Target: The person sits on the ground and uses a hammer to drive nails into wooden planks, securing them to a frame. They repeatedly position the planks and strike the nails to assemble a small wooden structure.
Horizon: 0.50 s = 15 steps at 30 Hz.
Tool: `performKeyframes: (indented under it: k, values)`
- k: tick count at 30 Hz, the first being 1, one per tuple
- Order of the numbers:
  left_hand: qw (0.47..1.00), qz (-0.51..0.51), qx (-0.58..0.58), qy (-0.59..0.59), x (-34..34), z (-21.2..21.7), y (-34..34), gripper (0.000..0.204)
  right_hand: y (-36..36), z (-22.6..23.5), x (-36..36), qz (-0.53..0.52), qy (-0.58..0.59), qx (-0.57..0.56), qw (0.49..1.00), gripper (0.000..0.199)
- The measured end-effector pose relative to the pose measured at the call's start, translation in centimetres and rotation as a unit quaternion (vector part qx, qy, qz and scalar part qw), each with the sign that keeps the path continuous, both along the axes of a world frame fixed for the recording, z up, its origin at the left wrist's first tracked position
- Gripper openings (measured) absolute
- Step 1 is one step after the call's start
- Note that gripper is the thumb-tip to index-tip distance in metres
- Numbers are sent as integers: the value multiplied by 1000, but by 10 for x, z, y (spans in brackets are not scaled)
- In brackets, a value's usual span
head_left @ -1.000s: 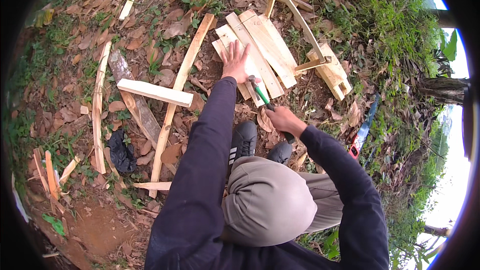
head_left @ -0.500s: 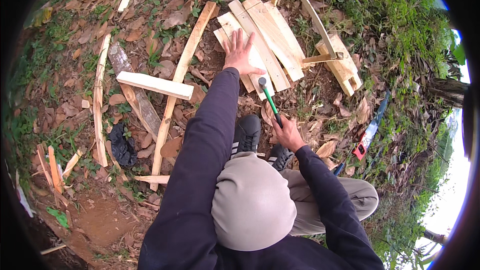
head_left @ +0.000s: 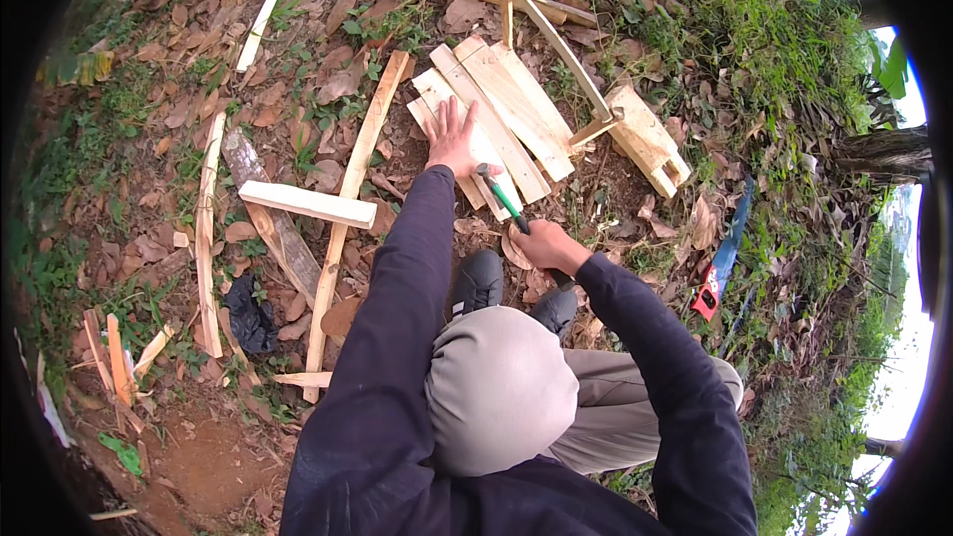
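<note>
Several pale wooden boards [head_left: 516, 104] lie side by side on the ground ahead of me, joined into a slanted panel. My left hand [head_left: 453, 144] rests flat on the left boards with its fingers spread. In my right hand [head_left: 544, 244] is a hammer [head_left: 504, 201] with a green and black handle, gripped around the handle. The hammer's metal head is over the near end of the boards, close to my left thumb; whether it touches the wood I cannot tell. No nail shows clearly there.
To the right lie a wooden block [head_left: 643, 139], a thin frame strip [head_left: 566, 50] and a handsaw [head_left: 722, 258] with a red handle. On the left are a long batten [head_left: 355, 179], a short timber [head_left: 308, 203] across it and a black plastic bag [head_left: 250, 316]. Dry leaves cover the ground.
The view has shifted, so the boards sit lower and further left in it. My right hand has brought the hammer left, closer to my left hand, which stays on the boards.
</note>
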<state>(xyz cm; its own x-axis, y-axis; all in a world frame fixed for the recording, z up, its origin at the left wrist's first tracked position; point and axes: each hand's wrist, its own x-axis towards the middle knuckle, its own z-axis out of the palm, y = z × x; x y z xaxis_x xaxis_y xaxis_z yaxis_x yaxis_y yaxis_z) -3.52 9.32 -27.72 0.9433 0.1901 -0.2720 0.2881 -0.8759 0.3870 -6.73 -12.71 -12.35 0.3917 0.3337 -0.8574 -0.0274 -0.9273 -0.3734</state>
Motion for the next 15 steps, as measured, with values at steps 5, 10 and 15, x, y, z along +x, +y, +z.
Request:
performKeyframes:
  k: [5,10,15]
  values:
    - [999,-2,-25,-23,-7,-6,5,154,-3,-1,-23,-17,-39,-1,999,44]
    - [999,-13,-27,-16,-5,-4,2,151,-72,-75,-69,24,-272,172,946,20]
    - [999,-19,13,-22,-3,-6,2,151,-96,-107,-66,213,-374,247,868,11]
